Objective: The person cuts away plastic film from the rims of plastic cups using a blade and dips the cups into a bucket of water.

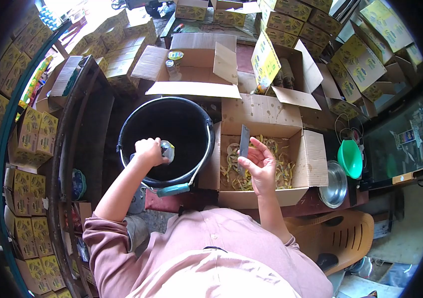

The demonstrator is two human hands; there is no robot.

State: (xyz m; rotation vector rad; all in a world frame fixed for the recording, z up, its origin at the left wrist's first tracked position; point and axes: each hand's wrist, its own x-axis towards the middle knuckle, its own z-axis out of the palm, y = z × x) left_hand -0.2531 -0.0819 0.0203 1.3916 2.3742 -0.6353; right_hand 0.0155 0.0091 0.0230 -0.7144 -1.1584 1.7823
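Observation:
My left hand (149, 151) is closed on a small clear container (168, 152) with a bit of yellow-green on it, over the mouth of a black bucket (137, 111). The bucket has a wire handle with a teal grip (173, 190). My right hand (261, 161) pinches a flat grey metal blade (244, 141) upright between thumb and fingers. It is above an open cardboard box (316, 159) that has yellow-green strips (231, 171) scattered over its bottom. The bucket's bottom is too dark to make out.
Behind the bucket, an open carton (196, 59) holds a few small containers (174, 69). Another carton (301, 64) stands beside it. A green bowl (349, 159) and a steel bowl (334, 184) sit at the right. An orange chair (340, 233) is below; stacked yellow cartons (32, 134) line the left.

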